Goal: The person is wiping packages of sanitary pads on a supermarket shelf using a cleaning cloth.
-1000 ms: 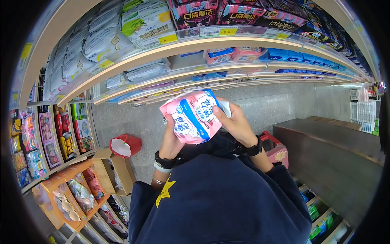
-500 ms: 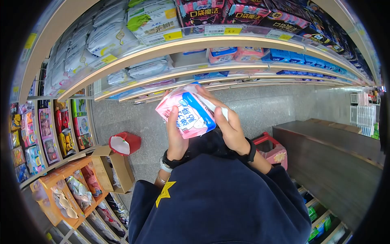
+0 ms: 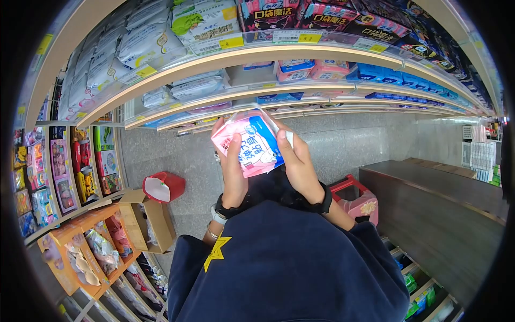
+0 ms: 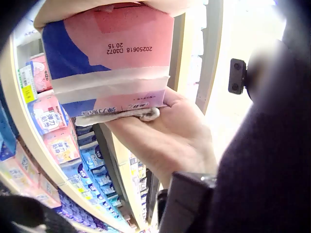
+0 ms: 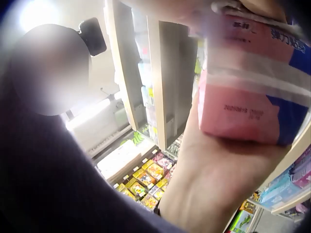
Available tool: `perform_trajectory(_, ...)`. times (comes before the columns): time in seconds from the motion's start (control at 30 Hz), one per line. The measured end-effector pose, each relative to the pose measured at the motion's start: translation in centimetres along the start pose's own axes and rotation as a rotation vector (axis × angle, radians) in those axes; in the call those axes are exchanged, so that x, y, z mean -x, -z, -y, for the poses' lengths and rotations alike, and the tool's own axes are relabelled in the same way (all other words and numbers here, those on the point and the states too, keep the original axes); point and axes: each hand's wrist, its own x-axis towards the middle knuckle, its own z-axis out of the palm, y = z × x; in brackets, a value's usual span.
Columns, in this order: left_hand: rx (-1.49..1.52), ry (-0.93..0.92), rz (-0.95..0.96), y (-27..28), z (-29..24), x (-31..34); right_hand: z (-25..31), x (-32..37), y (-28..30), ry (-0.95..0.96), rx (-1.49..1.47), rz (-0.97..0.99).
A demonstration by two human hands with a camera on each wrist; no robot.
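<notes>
In the head view, both hands hold a pink, blue and white pack of sanitary pads (image 3: 249, 145) in front of the chest. My left hand (image 3: 234, 174) grips its left side, thumb on the printed face. At the right side my right hand (image 3: 303, 169) grips it, thumb along the edge beside a white strip (image 3: 289, 138). The left wrist view shows the pack's pink end (image 4: 116, 43) with a printed date and a pale seam, the right palm below it. In the right wrist view the opposite end (image 5: 238, 111) rests against the left palm.
Shelves (image 3: 322, 53) of packaged goods curve across the front, above and beyond the hands. A red bin (image 3: 163, 188) and an open cardboard box (image 3: 146, 222) stand at the left. A red basket (image 3: 357, 201) and a dark counter (image 3: 429, 198) are at the right.
The pack has turned in the hands, from two printed panels facing up to mainly one. The left thumb has come onto its face. Over the last half second it has shifted only slightly.
</notes>
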Motion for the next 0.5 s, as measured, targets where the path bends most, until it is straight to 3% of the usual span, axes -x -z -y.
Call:
perform_trajectory(0.07, -0.083, -0.102, -0.006, -1.5, -0.9, 0.2, 1.3, 0.3, 0.1, -0.032, -0.036, 0.000)
perform_trajectory(0.2, -0.038, -0.070, -0.063, -1.4, 0.1, -0.8, 0.6, 0.4, 2.0, -0.082, 0.021, 0.012)
perform_trajectory(0.23, -0.067, -0.070, -0.055, -2.0, -0.4, -0.4, 0.5, 0.1, 2.4, -0.091, -0.079, -0.013)
perform_trajectory(0.33, -0.210, -0.089, 0.003, -1.8, 0.2, -0.4, 0.4, -0.3, 2.2, 0.104, 0.116, -0.111)
perform_trajectory(0.37, -0.168, -0.043, 0.123, -1.6, 0.0, -0.1, -0.4, -0.4, 2.3, 0.150, 0.240, -0.100)
perform_trajectory(0.47, -0.107, -0.111, 0.327, -0.9, -1.2, 0.0, -0.5, -1.0, 3.6, 0.150, 0.196, -0.190)
perform_trajectory(0.5, -0.204, -0.131, 0.315, -1.5, -2.2, 0.2, 0.6, -1.3, 4.1, 0.112, 0.080, -0.158)
